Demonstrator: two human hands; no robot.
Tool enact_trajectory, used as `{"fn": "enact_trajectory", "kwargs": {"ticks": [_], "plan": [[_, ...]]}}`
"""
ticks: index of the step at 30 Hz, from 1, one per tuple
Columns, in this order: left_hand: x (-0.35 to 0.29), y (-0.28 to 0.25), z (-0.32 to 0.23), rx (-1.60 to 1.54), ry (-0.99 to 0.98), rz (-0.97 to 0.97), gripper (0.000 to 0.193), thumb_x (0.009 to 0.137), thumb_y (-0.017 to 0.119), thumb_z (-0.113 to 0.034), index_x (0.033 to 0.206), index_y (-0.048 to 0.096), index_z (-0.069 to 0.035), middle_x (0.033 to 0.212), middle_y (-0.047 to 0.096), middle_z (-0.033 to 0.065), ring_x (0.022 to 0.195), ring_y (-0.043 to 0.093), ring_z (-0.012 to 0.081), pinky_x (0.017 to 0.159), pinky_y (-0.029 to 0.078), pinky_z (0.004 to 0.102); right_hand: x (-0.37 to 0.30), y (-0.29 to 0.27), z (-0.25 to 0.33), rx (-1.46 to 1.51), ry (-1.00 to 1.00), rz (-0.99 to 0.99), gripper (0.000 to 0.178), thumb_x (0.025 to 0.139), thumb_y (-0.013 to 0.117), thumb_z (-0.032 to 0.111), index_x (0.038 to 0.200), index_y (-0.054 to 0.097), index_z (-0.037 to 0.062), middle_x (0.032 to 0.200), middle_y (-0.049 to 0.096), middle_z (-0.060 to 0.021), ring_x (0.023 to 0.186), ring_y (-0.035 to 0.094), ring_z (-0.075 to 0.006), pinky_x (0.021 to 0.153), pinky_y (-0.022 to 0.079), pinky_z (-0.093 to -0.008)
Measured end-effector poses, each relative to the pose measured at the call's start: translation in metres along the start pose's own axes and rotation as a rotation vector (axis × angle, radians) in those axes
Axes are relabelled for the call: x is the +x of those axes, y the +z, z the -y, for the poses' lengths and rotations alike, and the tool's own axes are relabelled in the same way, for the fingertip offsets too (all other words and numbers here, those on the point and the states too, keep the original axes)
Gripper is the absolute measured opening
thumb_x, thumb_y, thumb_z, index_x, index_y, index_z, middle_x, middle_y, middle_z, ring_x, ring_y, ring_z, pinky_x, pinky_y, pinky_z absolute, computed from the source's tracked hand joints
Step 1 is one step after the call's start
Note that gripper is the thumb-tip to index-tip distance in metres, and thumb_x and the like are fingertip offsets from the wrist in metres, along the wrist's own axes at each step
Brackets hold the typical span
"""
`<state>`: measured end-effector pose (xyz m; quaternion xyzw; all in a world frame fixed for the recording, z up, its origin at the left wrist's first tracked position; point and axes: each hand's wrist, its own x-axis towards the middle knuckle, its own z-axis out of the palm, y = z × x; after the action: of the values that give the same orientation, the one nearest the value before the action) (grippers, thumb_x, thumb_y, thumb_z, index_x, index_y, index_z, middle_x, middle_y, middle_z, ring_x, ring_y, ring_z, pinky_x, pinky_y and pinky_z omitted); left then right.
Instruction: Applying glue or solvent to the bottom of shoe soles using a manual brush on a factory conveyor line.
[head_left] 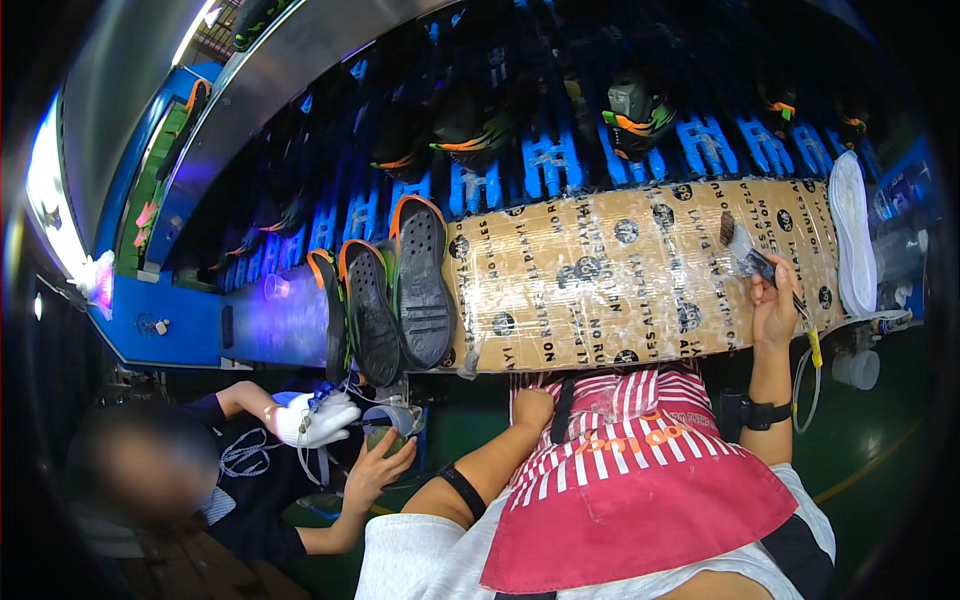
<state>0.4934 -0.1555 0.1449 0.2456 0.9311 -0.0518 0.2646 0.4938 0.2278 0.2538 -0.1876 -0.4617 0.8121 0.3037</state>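
Forearm pointing to twelve, the right hand (775, 312) grips a brown-bristled brush (750, 258) at three o'clock, over scuffed, glossy cardboard (620, 300); at five, the left hand (534, 407) curls fist-like.

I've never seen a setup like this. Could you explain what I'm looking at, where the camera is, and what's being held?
No robot here: a person in a red apron works with bare hands. The single picture comes from a wide fisheye camera on their head, looking down, so straight edges bend.

The right hand holds a brush over the cardboard. The left hand is curled by the apron; whether it holds anything, I can't tell.

Three dark soles lie at the cardboard's left end, a white sole at its right. The white-gloved hand at left is a co-worker's.
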Motion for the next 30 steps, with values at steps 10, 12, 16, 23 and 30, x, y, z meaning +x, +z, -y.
{"fn": "enact_trajectory", "kwargs": {"ticks": [10,12,16,23,30], "plan": [[0.005,0.011,0.007,0.035,0.079,0.004,0.022,0.073,0.042,-0.006,0.075,0.063,-0.001,0.075,0.062,0.0158,0.063,0.061,0.0287,0.055,0.048,0.0407,0.000,0.000,0.000,-0.030,-0.012,0.019,0.025,0.086,0.044,0.018,0.099,0.051,-0.0018,0.071,0.055,-0.0083,0.053,0.045,-0.0081,0.046,0.034,-0.0170],[0.005,0.014,0.008,0.031,0.063,-0.001,0.021,0.072,0.043,-0.007,0.076,0.063,0.000,0.073,0.062,0.0157,0.062,0.061,0.0285,0.054,0.048,0.0404,0.000,0.001,0.000,-0.035,-0.015,0.017,0.025,0.086,0.044,0.018,0.099,0.051,-0.0019,0.071,0.055,-0.0083,0.053,0.045,-0.0081,0.046,0.034,-0.0171],[0.008,0.046,0.016,0.042,0.068,-0.287,0.011,0.062,0.050,-0.011,0.057,0.059,-0.006,0.059,0.059,0.0125,0.051,0.058,0.0242,0.045,0.045,0.0370,0.000,0.003,0.000,-0.051,-0.015,0.021,0.025,0.086,0.045,0.018,0.099,0.051,-0.0020,0.071,0.055,-0.0080,0.053,0.045,-0.0078,0.047,0.034,-0.0169],[0.002,0.028,0.013,0.033,0.144,-0.282,0.009,0.059,0.052,-0.012,0.056,0.059,-0.008,0.061,0.059,0.0111,0.052,0.058,0.0240,0.047,0.046,0.0370,0.000,0.002,-0.002,-0.062,-0.019,0.044,0.025,0.086,0.046,0.018,0.099,0.051,-0.0017,0.070,0.055,-0.0071,0.053,0.045,-0.0073,0.048,0.034,-0.0164],[0.002,0.014,0.013,-0.024,0.174,-0.081,0.013,0.065,0.055,-0.013,0.067,0.064,-0.003,0.070,0.062,0.0145,0.062,0.061,0.0257,0.054,0.048,0.0377,-0.001,0.003,-0.002,-0.070,-0.014,0.024,0.024,0.086,0.045,0.017,0.100,0.052,-0.0016,0.070,0.056,-0.0071,0.053,0.045,-0.0072,0.047,0.033,-0.0167]]}}
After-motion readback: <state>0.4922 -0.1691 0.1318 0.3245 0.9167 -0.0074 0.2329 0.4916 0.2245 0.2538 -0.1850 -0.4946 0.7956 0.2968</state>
